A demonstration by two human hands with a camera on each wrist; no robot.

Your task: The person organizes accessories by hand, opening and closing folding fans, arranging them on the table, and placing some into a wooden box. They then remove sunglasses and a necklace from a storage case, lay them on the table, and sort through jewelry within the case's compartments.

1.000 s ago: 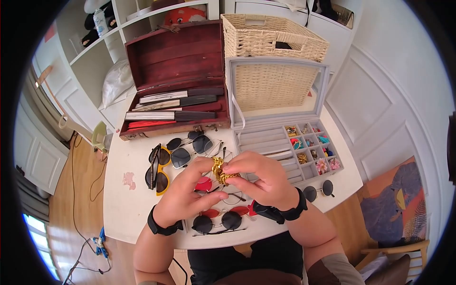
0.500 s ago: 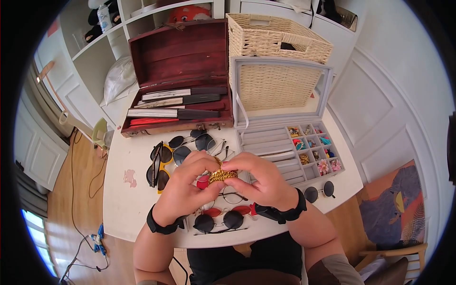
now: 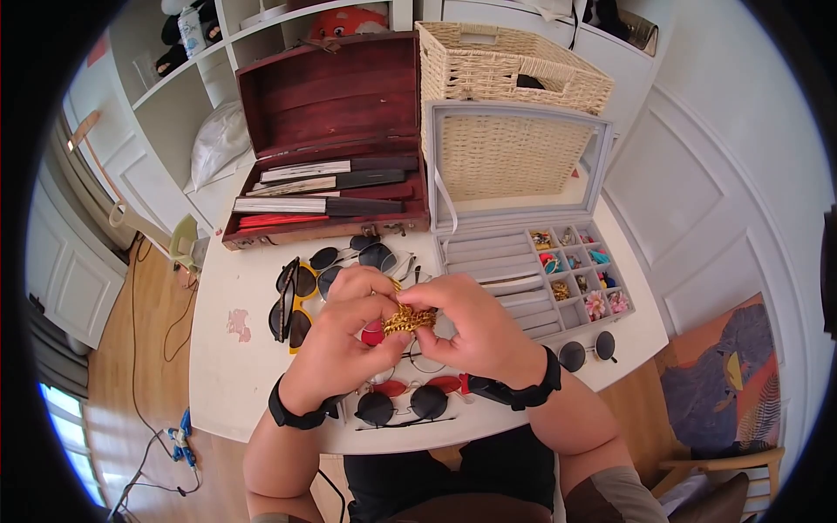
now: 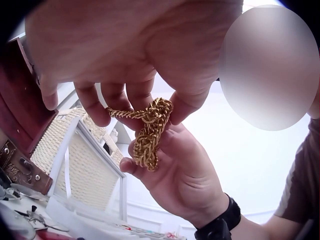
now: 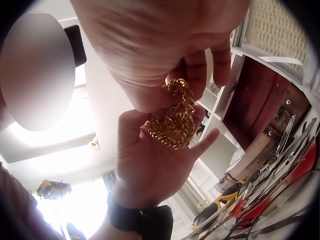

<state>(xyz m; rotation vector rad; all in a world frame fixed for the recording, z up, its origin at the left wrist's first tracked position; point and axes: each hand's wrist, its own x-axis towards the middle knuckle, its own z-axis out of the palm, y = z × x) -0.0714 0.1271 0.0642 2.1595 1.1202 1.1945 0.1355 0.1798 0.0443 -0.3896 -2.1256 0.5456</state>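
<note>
A bunched gold chain point(image 3: 408, 321) is held between both hands above the table's front half. The left hand point(image 3: 345, 347) pinches its left side with thumb and fingers; the right hand point(image 3: 479, 331) pinches its right side. In the left wrist view the chain point(image 4: 152, 132) hangs in a thick, folded bundle, with one strand reaching left under the fingers of the left hand point(image 4: 135, 55). From the right wrist the chain point(image 5: 175, 120) looks looped and twisted below the right hand point(image 5: 165, 50).
Sunglasses point(image 3: 427, 403) and other eyewear lie around and beneath the hands. Behind stand a red wooden box point(image 3: 331, 105) with folded fans, a grey jewellery case point(image 3: 545, 327) with trinkets in compartments, and a wicker basket point(image 3: 453, 74). Round sunglasses point(image 3: 572, 356) lie at the right edge.
The chain, spread between the hands a second ago, is now bunched closer together. The left fingers have shifted over it, and the view has moved slightly.
</note>
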